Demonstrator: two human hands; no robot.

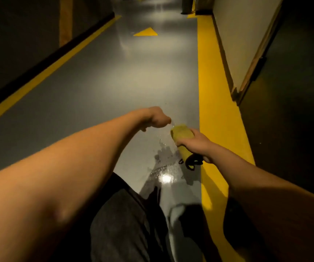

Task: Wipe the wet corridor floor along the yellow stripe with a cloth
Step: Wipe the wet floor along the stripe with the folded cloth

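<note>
My right hand (197, 143) grips a yellow-green cylinder (182, 136) with black cord loops (191, 162) at its near end; whether it is a rolled cloth or a bottle I cannot tell. It is tilted over the grey floor, just left of the wide yellow stripe (215, 103). My left hand (157, 119) hovers curled into a fist right beside the cylinder's far end, with nothing visible in it. A few droplets show between them. Below, a wet patch (164, 159) spreads on the floor and a bright glare (166, 178) reflects in it.
My knees in dark trousers (122, 224) are low in front of me. A pale wall with a wooden frame (247, 80) runs along the right. A narrow yellow line (39, 76) edges the left wall. A yellow triangle (145, 32) and dark bins (187, 5) lie further down.
</note>
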